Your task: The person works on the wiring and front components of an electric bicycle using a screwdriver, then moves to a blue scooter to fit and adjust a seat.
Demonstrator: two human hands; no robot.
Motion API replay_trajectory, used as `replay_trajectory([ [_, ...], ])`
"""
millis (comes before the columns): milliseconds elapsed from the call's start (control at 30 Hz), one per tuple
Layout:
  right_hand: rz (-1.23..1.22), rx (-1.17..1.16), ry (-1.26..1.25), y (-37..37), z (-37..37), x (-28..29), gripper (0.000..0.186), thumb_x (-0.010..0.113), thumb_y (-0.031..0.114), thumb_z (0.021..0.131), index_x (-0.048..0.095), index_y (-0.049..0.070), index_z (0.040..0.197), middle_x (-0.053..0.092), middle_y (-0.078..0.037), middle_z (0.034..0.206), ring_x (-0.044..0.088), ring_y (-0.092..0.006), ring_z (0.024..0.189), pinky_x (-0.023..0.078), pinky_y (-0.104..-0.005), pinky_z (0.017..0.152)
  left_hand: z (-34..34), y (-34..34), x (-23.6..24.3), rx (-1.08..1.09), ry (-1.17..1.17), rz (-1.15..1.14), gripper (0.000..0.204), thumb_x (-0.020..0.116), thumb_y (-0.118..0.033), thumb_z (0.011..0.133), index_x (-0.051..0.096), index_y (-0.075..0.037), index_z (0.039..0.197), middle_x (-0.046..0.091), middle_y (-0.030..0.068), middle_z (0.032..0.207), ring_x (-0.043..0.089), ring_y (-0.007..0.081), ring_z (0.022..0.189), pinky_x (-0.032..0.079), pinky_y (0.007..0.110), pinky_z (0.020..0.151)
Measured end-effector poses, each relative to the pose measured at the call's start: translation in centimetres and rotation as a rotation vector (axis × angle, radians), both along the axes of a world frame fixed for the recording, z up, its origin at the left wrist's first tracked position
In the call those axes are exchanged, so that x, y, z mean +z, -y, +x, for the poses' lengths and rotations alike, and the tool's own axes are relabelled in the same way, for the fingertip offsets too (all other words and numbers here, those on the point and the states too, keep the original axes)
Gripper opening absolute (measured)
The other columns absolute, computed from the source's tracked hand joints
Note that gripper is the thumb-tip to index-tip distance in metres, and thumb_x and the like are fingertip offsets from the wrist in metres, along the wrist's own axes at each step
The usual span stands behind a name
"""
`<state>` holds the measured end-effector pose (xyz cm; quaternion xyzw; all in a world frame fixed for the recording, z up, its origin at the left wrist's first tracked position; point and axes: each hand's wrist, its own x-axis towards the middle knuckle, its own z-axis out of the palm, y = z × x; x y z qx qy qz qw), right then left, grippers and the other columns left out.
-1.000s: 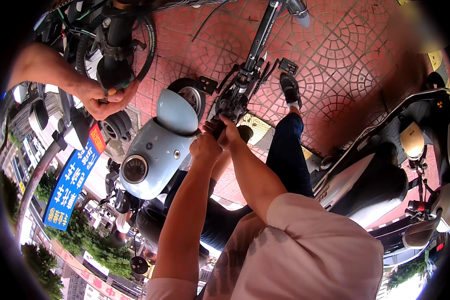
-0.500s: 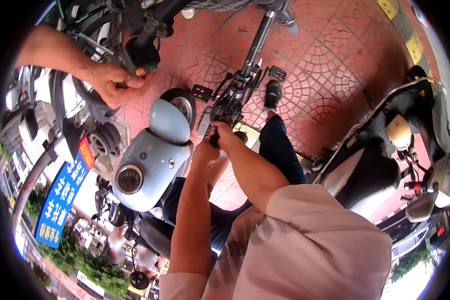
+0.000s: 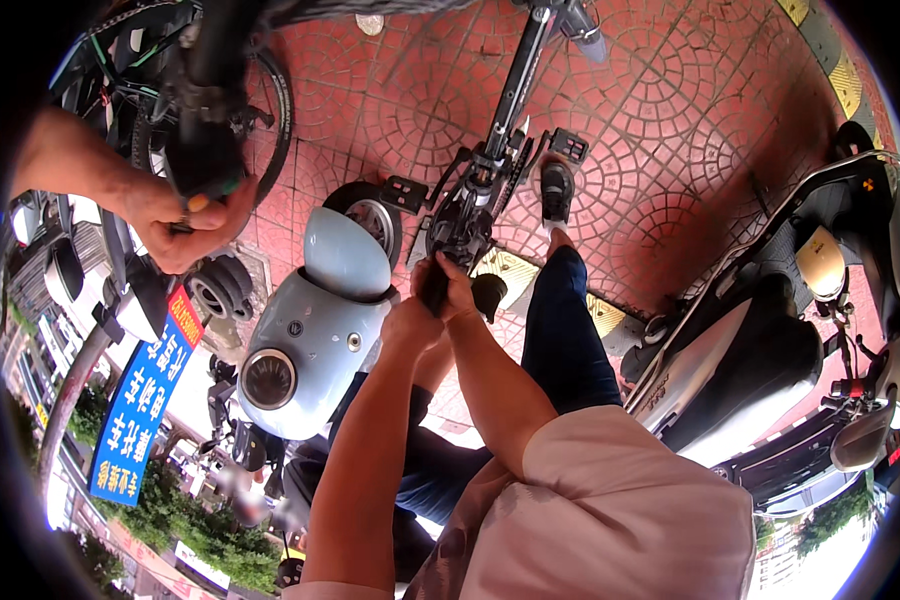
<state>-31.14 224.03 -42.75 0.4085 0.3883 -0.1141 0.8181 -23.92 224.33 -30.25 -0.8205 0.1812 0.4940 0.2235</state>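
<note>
My left hand point(image 3: 410, 328) and my right hand point(image 3: 454, 286) are close together, both closed round a black elongated piece point(image 3: 433, 290). My fingers cover most of it, so its kind does not show. Just beyond my hands is the dark near end of a black bicycle point(image 3: 478, 192), with a pedal point(image 3: 405, 194) to the left and another pedal point(image 3: 568, 146) to the right. Its straight frame tube point(image 3: 518, 82) runs away from me. At the upper left another person's hand point(image 3: 185, 222) is wrapped round a dark handlebar end with a small orange button.
A pale blue scooter point(image 3: 315, 335) stands close on my left. On the right is a silver and black motor scooter point(image 3: 735, 370). A blue sign point(image 3: 140, 410) and several small tyres point(image 3: 220, 287) are at the left. Red patterned paving point(image 3: 670, 130) lies beyond.
The other person's hand and handlebar have shifted left and down in view, uncovering a bicycle wheel behind. My hands still grip the black piece, sitting slightly lower and further right.
</note>
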Motion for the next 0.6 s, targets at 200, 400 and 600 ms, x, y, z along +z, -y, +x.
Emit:
replay_trajectory([
  [200, -0.074, -0.152, 0.246, -0.6, -0.9, -2.0, 0.021, 0.065, 0.025, 0.102, 0.059, 0.012, 0.086, 0.044, 0.008, 0.064, 0.043, -0.0071, 0.058, 0.041, -0.0263, 0.068, -1.7, 1.5, 0.0, -0.036, 0.075, -0.003, 0.031, 0.074, -0.022, 0.084, 0.073, 0.0, 0.106, 0.074, 0.024, 0.108, 0.073, 0.0363, 0.105, 0.059, 0.044, 0.086],
  [400, -0.2, 0.72, -0.339, 1.5, 1.3, 0.1, 0.031, 0.068, 0.018, 0.095, 0.054, 0.009, 0.068, 0.052, -0.007, 0.057, 0.051, -0.0245, 0.047, 0.044, -0.0413, 0.047, 0.3, -2.6, -1.8, 0.652, -0.332, 0.027, 0.013, 0.072, -0.011, 0.08, 0.061, -0.005, 0.075, 0.059, 0.0079, 0.061, 0.059, 0.0207, 0.05, 0.046, 0.041, 0.046],
  [600, -0.193, 0.701, -0.423, 1.7, 1.4, 0.5, 0.023, 0.078, 0.021, 0.089, 0.06, 0.008, 0.083, 0.059, -0.007, 0.066, 0.057, -0.025, 0.053, 0.05, -0.0423, 0.05, 2.2, 0.6, -0.5, 0.881, -0.521, 0.199, 0.021, 0.073, -0.009, 0.079, 0.053, -0.01, 0.073, 0.052, 0.0024, 0.06, 0.05, 0.0152, 0.047, 0.041, 0.036, 0.047],
])
